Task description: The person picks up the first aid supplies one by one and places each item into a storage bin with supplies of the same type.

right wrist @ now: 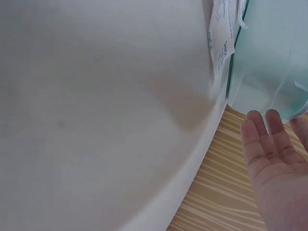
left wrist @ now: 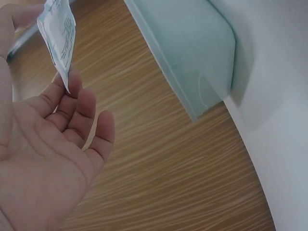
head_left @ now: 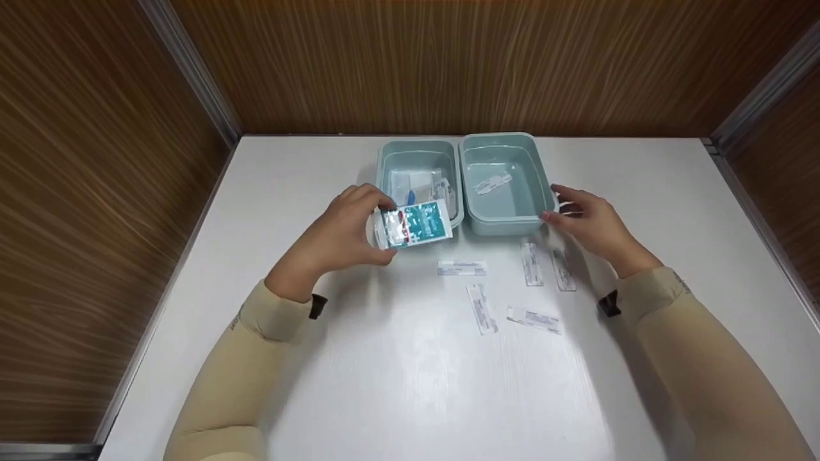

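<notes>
My left hand [head_left: 339, 234] holds a flat teal, white and red packet [head_left: 423, 223] between thumb and fingers, over the front edge of the left pale green plastic box [head_left: 419, 147]. In the left wrist view the packet [left wrist: 61, 36] is seen nearly edge-on, and its printed text cannot be read. At the front right corner of the right plastic box [head_left: 506, 225], my right hand [head_left: 596, 224] grips the rim with thumb and forefinger. Its other fingers [right wrist: 274, 122] lie near the box's outer side. One narrow white wrapped strip [head_left: 492, 184], like a bandage, is in that box.
Inside the left box are a clear bag with a blue piece [head_left: 410, 197] and white printed wrappers [head_left: 443, 190]. Several wrapped strips [head_left: 482, 308] lie on the white table [head_left: 416, 397] before the boxes. Wood-grain panels [head_left: 416, 64] enclose the table.
</notes>
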Demonstrator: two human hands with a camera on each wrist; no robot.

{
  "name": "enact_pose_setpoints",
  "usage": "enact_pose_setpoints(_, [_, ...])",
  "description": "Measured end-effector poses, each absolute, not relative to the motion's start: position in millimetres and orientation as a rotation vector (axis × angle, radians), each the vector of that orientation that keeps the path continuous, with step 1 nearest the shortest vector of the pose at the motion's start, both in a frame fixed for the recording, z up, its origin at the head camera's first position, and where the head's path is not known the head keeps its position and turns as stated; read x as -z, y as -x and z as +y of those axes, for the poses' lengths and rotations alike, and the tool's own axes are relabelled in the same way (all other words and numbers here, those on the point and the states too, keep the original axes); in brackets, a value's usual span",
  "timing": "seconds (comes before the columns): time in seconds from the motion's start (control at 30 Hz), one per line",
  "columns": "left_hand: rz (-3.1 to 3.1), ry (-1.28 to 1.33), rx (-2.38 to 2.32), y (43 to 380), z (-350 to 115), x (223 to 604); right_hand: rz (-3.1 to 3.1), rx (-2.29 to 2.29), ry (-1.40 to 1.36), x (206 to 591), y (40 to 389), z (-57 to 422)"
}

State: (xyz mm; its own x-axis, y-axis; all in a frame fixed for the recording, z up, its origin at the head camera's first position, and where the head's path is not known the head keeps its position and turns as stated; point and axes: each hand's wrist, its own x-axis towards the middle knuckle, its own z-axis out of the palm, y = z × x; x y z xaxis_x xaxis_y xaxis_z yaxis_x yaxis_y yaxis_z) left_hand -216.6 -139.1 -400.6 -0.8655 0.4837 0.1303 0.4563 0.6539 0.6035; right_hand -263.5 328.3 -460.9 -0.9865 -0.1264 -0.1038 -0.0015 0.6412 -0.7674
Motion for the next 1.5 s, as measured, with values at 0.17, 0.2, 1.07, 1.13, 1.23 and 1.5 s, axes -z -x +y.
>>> enact_pose_setpoints(0.17, [2.836, -0.803, -1.058, 225, -142, 399, 2.690, 1.274, 0.092, 459, 265, 325])
enact_pose_setpoints(0.2, [2.838, -0.803, -1.064, 227, -143, 400, 2.690, 1.273, 0.096, 459, 265, 324])
enact_pose_setpoints(1.07, [2.863, -0.443, -1.132, 286, -133, 420, 2.663, 1.270, 0.065, 460, 262, 324])
enact_pose_setpoints(1.13, [2.877, -0.434, -1.124, 289, -132, 421, 2.666, 1.270, 0.077, 461, 263, 324])
enact_pose_setpoints(1.23, [2.892, -0.432, -1.120, 295, -130, 423, 2.683, 1.263, 0.092, 461, 262, 324])
enact_pose_setpoints(1.5, [2.846, -0.382, -1.138, 306, -124, 431, 2.697, 1.244, 0.100, 459, 260, 326])
